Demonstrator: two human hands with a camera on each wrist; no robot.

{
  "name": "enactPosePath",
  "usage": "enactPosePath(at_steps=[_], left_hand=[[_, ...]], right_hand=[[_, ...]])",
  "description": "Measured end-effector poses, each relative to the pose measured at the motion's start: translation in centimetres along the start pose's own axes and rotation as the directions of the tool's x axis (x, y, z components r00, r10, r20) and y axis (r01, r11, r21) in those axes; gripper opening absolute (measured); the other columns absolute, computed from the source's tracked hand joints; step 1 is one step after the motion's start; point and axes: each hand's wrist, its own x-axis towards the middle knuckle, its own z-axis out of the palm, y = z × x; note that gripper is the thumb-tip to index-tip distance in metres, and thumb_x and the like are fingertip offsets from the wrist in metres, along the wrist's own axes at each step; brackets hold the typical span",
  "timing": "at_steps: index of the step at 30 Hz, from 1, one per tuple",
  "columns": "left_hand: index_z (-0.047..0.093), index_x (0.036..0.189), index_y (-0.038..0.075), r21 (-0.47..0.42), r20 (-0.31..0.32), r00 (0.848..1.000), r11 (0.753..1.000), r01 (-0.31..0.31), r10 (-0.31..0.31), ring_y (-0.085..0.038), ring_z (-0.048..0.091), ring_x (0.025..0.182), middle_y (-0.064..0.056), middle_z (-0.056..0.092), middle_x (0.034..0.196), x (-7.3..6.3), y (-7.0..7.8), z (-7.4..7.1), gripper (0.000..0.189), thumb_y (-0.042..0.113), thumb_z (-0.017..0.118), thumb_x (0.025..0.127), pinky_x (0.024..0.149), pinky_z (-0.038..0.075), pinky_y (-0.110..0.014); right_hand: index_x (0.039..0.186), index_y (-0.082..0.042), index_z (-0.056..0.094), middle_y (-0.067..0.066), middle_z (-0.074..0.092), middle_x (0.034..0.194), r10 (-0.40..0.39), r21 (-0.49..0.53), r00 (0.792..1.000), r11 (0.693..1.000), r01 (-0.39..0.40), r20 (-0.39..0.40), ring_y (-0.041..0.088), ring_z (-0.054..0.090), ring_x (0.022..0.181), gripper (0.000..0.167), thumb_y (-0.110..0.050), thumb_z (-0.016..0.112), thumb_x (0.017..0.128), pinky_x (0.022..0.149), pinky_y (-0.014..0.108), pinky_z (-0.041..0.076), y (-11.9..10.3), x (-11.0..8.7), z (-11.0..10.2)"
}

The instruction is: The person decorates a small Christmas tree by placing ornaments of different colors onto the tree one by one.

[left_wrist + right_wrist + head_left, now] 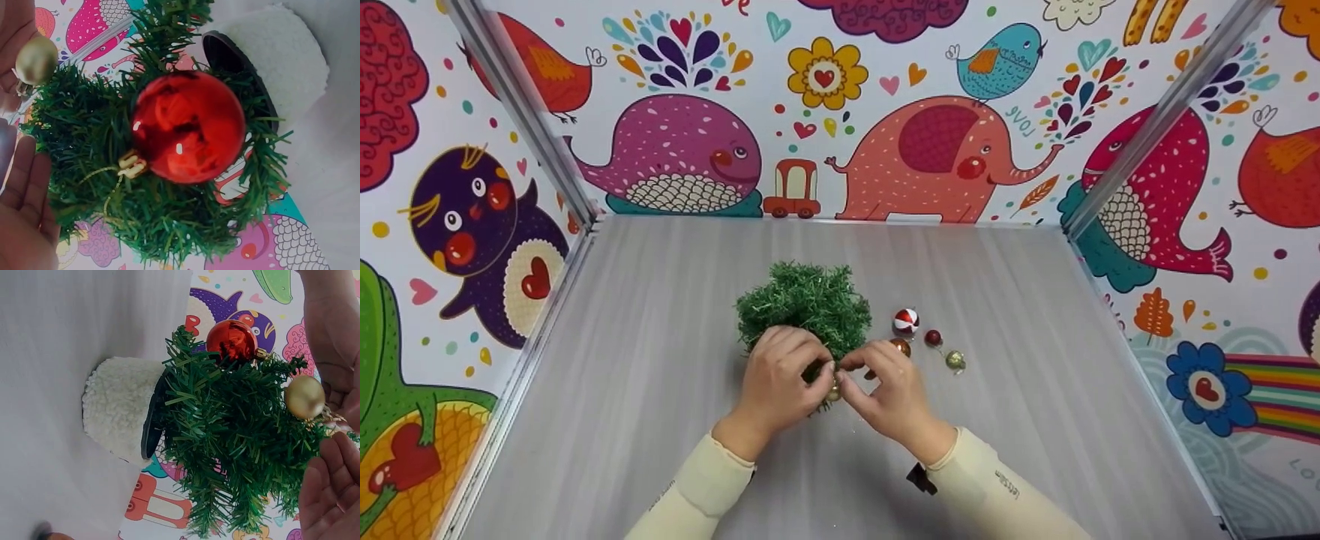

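We have the gold ball [305, 397] up near the top of the little tree [808, 296]!
We see left hand [781, 375] and right hand [891, 388], fingertips nearly together, both pinching its cord [333, 419]; a bigger red ball [188, 126] shines on the tree, white pot [121, 410] below, and, off to the right on the table [1020, 450], a striped ball [906, 321], an orange ball [901, 346], a small red ball [933, 337] and a second gold ball [955, 359].

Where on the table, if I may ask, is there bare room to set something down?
Bare tabletop lies left of the tree toward the penguin wall, and right of the loose gold ball toward the right wall. Crowded: the middle, where left grip, right grip, tree and ornaments cluster.
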Motion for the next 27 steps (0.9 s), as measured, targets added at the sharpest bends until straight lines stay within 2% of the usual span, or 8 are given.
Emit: enactPosePath(at_steps=[6,9,11,14,23,27], left_hand=[[0.069,0.076,0.015,-0.001,0.022,1.000,1.000,0.018,-0.018,-0.018,0.062,0.078,0.004,0.064,0.080,0.0,0.1,0.0,0.006,0.013,0.070,0.081,0.085,0.049,-0.037],[0.069,0.076,0.016,0.009,0.023,1.000,1.000,0.005,-0.005,-0.018,0.062,0.078,0.005,0.064,0.080,0.1,0.0,0.0,0.007,0.013,0.070,0.082,0.084,0.049,-0.037],[0.069,0.075,0.016,0.021,0.023,1.000,1.000,0.001,-0.002,-0.019,0.062,0.078,0.004,0.064,0.080,0.2,0.0,-0.1,0.007,0.013,0.070,0.082,0.082,0.049,-0.038],[0.069,0.075,0.014,0.049,0.016,1.000,0.999,0.002,-0.002,-0.021,0.062,0.077,0.002,0.065,0.079,0.3,-0.2,-0.3,0.007,0.014,0.070,0.081,0.080,0.049,-0.039],[0.070,0.074,0.015,0.110,-0.044,0.997,0.992,0.061,-0.057,-0.020,0.060,0.071,0.003,0.065,0.075,0.9,-0.4,-0.1,0.007,0.014,0.070,0.081,0.077,0.048,-0.040],[0.070,0.072,0.014,0.152,-0.042,0.998,0.986,0.062,-0.056,-0.020,0.059,0.067,0.003,0.064,0.072,0.7,-0.5,0.1,0.007,0.012,0.072,0.078,0.074,0.049,-0.040]], right_hand=[[0.090,-0.014,0.071,-0.008,0.066,0.086,-0.017,0.015,1.000,1.000,0.017,0.012,0.010,0.060,0.072,0.003,-0.012,0.072,0.088,0.058,0.024,0.050,0.2,0.1,0.2],[0.088,-0.015,0.070,-0.009,0.065,0.084,-0.006,0.007,1.000,1.000,0.006,0.007,0.010,0.058,0.070,0.005,-0.010,0.071,0.088,0.057,0.023,0.049,0.3,0.2,0.2],[0.087,-0.016,0.069,-0.009,0.064,0.082,0.001,0.001,1.000,1.000,-0.001,-0.007,0.008,0.057,0.070,0.012,-0.006,0.073,0.084,0.057,0.022,0.049,0.3,0.3,0.2],[0.086,-0.015,0.068,-0.008,0.063,0.081,0.020,-0.008,0.999,1.000,-0.020,-0.029,0.009,0.057,0.070,0.012,-0.005,0.073,0.084,0.056,0.023,0.049,0.4,0.5,0.1],[0.084,-0.015,0.067,-0.007,0.063,0.080,0.151,-0.027,0.987,0.988,-0.153,-0.056,0.006,0.057,0.069,0.008,-0.007,0.070,0.086,0.055,0.024,0.050,0.5,1.2,0.3],[0.082,-0.016,0.067,-0.009,0.061,0.077,0.183,-0.077,0.982,0.979,-0.187,-0.053,0.005,0.054,0.066,0.011,-0.007,0.073,0.084,0.056,0.022,0.046,0.7,1.1,0.4]])
